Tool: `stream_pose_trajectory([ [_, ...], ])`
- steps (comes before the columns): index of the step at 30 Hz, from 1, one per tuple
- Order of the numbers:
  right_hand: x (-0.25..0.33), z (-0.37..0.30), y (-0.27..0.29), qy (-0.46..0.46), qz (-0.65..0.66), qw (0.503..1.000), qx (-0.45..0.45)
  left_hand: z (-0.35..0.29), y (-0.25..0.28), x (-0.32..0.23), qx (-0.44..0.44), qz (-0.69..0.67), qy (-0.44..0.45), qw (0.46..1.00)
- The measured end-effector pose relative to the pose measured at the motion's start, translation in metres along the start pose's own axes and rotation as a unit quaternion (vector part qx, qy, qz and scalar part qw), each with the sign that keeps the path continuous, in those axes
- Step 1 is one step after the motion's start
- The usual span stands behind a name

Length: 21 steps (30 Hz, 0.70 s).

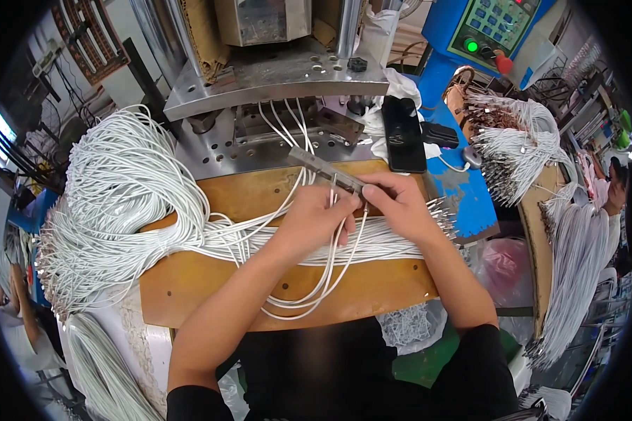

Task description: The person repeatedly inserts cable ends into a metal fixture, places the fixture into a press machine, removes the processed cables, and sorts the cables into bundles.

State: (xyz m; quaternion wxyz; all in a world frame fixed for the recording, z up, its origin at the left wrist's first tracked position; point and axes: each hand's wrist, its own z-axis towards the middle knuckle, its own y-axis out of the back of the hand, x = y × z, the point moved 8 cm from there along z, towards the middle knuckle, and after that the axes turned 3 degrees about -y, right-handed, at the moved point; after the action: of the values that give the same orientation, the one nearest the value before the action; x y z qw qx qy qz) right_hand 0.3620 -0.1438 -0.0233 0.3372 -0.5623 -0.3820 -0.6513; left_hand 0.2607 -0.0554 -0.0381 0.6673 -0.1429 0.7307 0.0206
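Observation:
A narrow grey metal bar (323, 168) slants in front of the press, its right end between the thumb and fingers of my right hand (399, 205). Just below the bar my left hand (316, 216) is closed, its fingers pinching a white cable (333, 270) near the cable's end. Several cables loop down from the bar and hands over the brown wooden board (211, 281). Behind the bar, other white cables (281, 123) run into a mould (260, 125) on the press bed. My fingers hide the cable tips.
A large bundle of white cables (119, 168) lies at the left and spreads across the board. The steel press plate (274, 77) overhangs the back. A black phone (403, 133) lies right of the mould, below a blue control box (439, 31). More cable bundles (519, 140) sit at right.

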Motion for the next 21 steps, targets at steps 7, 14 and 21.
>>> stream_pose_trajectory([
  [7, -0.008, -0.001, 0.01, -0.069, 0.021, 0.997, -0.013, -0.008, 0.014, 0.005, -0.07, -0.038, 0.008, 0.997],
  [14, -0.011, -0.001, 0.011, -0.07, 0.008, 0.997, -0.01, -0.008, 0.017, 0.006, -0.107, -0.059, 0.0, 0.992],
  [21, 0.007, -0.001, 0.009, 0.06, -0.173, 0.983, -0.003, -0.006, 0.02, 0.002, -0.137, 0.01, -0.016, 0.99],
])
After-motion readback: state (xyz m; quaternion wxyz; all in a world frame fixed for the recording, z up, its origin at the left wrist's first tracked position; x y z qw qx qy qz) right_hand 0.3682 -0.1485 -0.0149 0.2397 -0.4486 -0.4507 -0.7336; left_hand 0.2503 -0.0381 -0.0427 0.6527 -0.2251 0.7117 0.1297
